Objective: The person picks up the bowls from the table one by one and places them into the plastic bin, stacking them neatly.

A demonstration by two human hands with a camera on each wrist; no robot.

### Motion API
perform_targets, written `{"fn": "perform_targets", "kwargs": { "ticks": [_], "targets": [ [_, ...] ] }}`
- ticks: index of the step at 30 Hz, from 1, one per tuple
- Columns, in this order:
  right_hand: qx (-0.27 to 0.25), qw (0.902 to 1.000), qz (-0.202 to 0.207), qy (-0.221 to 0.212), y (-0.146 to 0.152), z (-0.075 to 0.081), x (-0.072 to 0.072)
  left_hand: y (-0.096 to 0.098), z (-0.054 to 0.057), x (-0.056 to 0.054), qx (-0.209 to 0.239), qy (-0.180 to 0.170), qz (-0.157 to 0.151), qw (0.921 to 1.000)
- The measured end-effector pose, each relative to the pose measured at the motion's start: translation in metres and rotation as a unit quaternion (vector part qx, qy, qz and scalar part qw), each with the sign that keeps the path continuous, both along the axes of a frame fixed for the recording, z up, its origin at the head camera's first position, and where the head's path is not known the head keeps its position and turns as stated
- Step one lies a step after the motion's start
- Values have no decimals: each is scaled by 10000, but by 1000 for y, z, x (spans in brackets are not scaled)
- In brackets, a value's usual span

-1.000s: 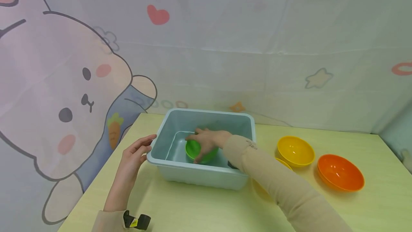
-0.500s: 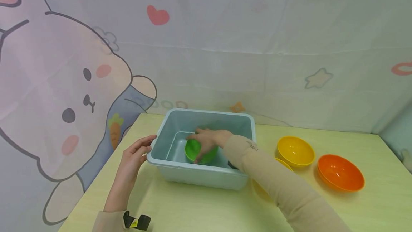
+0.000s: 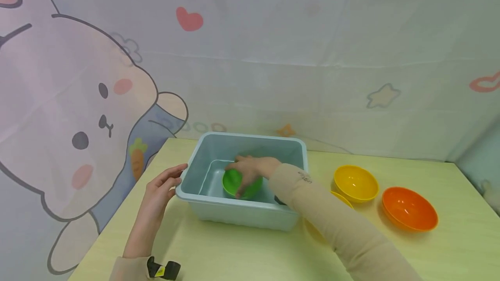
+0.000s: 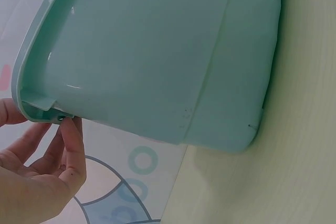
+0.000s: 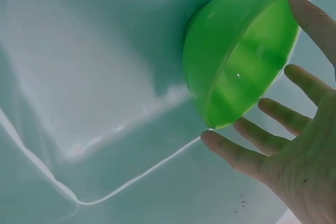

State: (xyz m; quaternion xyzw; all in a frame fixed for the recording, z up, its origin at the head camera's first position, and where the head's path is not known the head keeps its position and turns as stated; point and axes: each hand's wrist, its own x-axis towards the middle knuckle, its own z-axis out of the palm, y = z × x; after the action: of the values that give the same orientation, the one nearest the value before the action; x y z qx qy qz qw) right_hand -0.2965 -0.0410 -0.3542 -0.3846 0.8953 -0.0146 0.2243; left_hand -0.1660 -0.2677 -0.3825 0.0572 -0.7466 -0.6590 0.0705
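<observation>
A pale blue-green plastic bin point(image 3: 242, 214) stands on the table. My left hand point(image 3: 160, 190) holds its left rim, fingers bent up beneath the edge in the left wrist view. Inside the bin sits a green bowl point(image 3: 231, 183), mouth up. Over it, my right hand point(image 3: 250, 172) spreads its fingers wide. In the right wrist view the thumb touches the rim of the bowl at one end, and the straight fingertips lie along the near rim. The palm faces the bowl's mouth.
Right of the bin are a yellow bowl point(image 3: 356, 183) and an orange bowl point(image 3: 409, 209) on the pale yellow table point(image 3: 242, 255). Another yellow bowl point(image 3: 343, 198) is mostly hidden under my right sleeve. A printed cloth point(image 3: 265, 77) hangs behind the table.
The head view has shifted slightly, moving the scene a little left. Both hands, the bin and the green bowl keep nearly the same places relative to each other.
</observation>
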Motion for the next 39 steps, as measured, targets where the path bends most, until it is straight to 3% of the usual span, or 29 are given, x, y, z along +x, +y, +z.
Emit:
{"fn": "perform_targets", "kwargs": {
  "ticks": [22, 39],
  "targets": [
    [105, 9996, 4, 250, 1, 21, 2, 0, -2, -4, -27, -161, 18, 9999],
    [79, 9998, -188, 60, 12, 47, 3, -5, -2, -3, -87, -27, -57, 9999]
  ]
}}
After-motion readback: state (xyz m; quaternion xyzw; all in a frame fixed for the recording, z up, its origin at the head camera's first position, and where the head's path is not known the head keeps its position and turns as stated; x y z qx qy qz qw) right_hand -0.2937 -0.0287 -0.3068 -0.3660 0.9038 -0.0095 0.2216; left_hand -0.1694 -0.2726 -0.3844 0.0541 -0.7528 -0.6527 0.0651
